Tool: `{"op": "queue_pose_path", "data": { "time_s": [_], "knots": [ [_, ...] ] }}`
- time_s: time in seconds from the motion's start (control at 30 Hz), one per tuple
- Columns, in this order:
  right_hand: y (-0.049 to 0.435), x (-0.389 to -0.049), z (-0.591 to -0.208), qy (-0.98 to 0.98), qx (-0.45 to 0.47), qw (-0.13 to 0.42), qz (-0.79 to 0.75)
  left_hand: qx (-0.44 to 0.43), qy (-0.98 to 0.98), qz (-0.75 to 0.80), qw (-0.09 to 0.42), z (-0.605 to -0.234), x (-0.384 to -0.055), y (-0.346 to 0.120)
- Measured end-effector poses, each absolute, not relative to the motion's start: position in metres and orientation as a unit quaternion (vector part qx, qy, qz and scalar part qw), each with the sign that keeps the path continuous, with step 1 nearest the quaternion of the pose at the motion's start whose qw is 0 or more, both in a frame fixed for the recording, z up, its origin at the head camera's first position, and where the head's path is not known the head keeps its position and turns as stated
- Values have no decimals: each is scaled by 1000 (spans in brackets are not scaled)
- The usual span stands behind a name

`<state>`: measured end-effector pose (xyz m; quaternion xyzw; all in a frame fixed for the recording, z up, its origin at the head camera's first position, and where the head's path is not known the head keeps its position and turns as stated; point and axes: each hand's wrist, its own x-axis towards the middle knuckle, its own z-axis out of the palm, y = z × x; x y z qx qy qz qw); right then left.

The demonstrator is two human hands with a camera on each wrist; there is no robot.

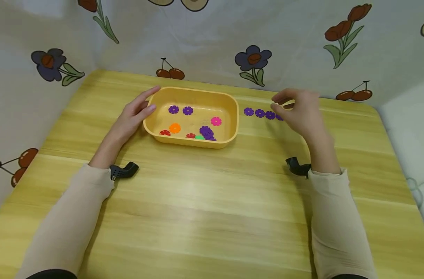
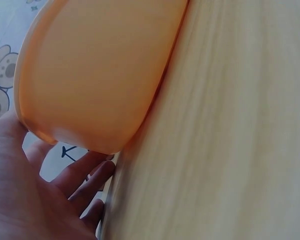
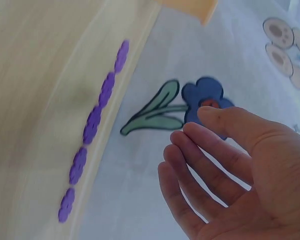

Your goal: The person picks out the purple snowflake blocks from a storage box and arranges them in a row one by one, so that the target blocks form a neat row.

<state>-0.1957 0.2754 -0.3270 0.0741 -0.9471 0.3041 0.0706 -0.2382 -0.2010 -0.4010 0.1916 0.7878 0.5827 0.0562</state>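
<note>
My left hand (image 1: 131,112) grips the left end of a yellow plastic basin (image 1: 191,144), thumb at its rim and the other fingers along the outside wall. In the left wrist view the basin's side (image 2: 100,75) fills the upper part. Purple, red, orange, pink and green snowflake discs lie inside the basin, such as a pink disc (image 1: 216,121) and an orange disc (image 1: 175,128). My right hand (image 1: 300,112) hovers over a row of purple snowflake discs (image 1: 260,113), fingers loosely bent and nothing between them. The right wrist view shows the discs (image 3: 92,125) in a line.
The wooden table (image 1: 212,201) ends at a patterned cloth (image 1: 205,42) behind the basin and the disc row. Each wrist wears a black camera mount, the left mount (image 1: 124,170) and the right mount (image 1: 298,166).
</note>
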Motion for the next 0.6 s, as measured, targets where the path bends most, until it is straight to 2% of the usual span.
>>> {"op": "queue_pose_path", "data": {
  "time_s": [0.33,0.6],
  "knots": [
    [246,-192,-324,-943,106,63,308,199,778,592,66,-402,-244,-194],
    [199,-197,-318,-928,159,72,330,185,791,580,59,-404,-240,-199]
  ]
}}
